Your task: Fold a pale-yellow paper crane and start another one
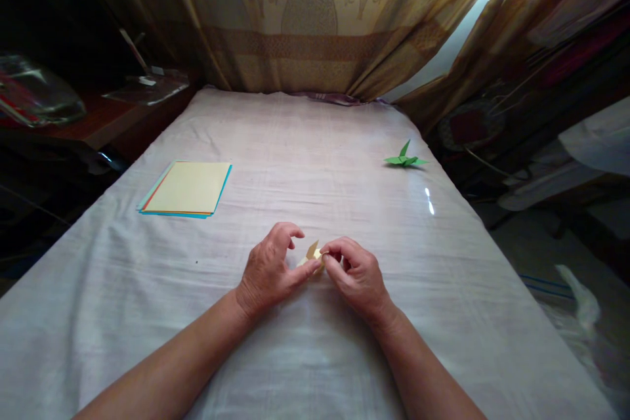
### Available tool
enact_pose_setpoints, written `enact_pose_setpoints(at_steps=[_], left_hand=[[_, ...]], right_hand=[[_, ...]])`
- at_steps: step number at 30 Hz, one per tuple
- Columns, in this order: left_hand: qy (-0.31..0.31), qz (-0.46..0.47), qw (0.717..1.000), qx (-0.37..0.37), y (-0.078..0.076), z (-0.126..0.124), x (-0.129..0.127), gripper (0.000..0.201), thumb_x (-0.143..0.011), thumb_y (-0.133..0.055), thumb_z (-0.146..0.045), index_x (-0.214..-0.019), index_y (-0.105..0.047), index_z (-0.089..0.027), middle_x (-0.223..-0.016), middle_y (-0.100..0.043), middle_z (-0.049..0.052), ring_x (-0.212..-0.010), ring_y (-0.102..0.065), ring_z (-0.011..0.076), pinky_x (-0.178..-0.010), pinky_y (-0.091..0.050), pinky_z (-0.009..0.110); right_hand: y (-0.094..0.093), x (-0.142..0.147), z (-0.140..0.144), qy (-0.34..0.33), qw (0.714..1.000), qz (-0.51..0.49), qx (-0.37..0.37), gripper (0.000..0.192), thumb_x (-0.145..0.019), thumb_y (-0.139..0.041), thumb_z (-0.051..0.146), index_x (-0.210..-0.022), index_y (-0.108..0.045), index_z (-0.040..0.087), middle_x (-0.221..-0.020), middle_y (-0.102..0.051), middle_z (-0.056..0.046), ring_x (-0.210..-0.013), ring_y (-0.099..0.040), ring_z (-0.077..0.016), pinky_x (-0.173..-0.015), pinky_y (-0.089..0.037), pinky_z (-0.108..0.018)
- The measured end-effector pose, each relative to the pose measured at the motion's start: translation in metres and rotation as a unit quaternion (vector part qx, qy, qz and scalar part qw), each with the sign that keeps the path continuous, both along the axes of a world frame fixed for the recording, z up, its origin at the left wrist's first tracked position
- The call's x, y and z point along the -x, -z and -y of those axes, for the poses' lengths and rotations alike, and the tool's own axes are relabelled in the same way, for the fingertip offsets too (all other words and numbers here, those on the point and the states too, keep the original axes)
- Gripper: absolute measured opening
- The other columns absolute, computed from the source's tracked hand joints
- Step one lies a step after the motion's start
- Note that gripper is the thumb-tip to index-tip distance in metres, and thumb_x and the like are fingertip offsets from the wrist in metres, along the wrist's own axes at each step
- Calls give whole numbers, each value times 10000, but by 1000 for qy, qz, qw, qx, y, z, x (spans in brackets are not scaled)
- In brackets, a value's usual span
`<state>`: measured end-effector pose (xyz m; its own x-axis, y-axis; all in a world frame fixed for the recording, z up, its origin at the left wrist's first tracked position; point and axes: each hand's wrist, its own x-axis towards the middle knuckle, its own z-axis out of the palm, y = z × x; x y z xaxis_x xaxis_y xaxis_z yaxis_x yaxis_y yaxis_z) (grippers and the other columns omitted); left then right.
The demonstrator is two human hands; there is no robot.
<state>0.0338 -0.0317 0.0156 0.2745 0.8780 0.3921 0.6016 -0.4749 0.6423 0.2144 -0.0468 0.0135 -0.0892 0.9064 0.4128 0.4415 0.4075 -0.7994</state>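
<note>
A small folded piece of pale yellow paper (312, 250) lies on the white cloth between my hands, one pointed flap standing up. My right hand (358, 275) pinches its right side between thumb and index finger. The thumb of my left hand (272, 267) rests against the near edge of the paper. Its other fingers curve apart from the thumb, so that hand is open. Part of the folded paper is hidden behind the fingertips.
A stack of square coloured paper (189, 188), yellow on top, lies at the left. Toward the right edge stands a green folded-paper bird (405, 161). White cloth (295, 138) covers the surface. A patterned curtain (305, 26) hangs at the back, and a wooden side table (105, 121) adjoins on the left.
</note>
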Motion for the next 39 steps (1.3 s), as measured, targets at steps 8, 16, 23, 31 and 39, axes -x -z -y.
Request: enact_pose_setpoints(at_steps=[8, 16, 23, 31, 39], left_hand=[[41, -42, 998, -33, 2, 6, -6, 88, -859, -618, -231, -944, -598, -218, -842, -691, 1, -744, -632, 154, -707, -490, 262], [46, 3, 996, 77, -3, 5, -10, 93, -860, -585, -218, -909, -663, -218, -801, -697, -5, -677, -615, 123, -644, -463, 221], [41, 24, 994, 99, -2, 6, -10, 98, -843, -579, -204, -842, -677, -201, -754, -688, -6, -639, -594, 114, -628, -445, 213], [24, 45, 992, 117, 0, 6, -7, 110, -835, -574, -219, -837, -681, -195, -733, -681, -12, -611, -577, 107, -607, -436, 216], [32, 38, 993, 107, 0, 6, -7, 120, -848, -557, -239, -835, -669, -197, -741, -677, -4, -634, -582, 113, -604, -440, 212]], right_hand=[[5, -1, -1, -6, 1000, 2, -13, 93, -858, -601, 180, -842, -685, 217, -767, -707, -8, -625, -607, -115, -558, -460, -224], [8, 2, 2, 36, 997, 32, -52, 45, -857, -620, 194, -851, -644, 231, -735, -692, 1, -612, -617, -130, -595, -497, -256], [2, -1, 1, 1, 992, 71, -106, 108, -884, -581, 152, -860, -638, 240, -802, -706, -24, -754, -658, -162, -686, -528, -281], [4, -3, 1, -10, 983, 113, -146, 122, -907, -566, 155, -924, -655, 236, -832, -709, -41, -779, -657, -172, -729, -539, -299], [3, -6, 2, -20, 977, 147, -152, 164, -910, -554, 163, -952, -689, 246, -882, -716, -51, -807, -653, -172, -735, -544, -299]])
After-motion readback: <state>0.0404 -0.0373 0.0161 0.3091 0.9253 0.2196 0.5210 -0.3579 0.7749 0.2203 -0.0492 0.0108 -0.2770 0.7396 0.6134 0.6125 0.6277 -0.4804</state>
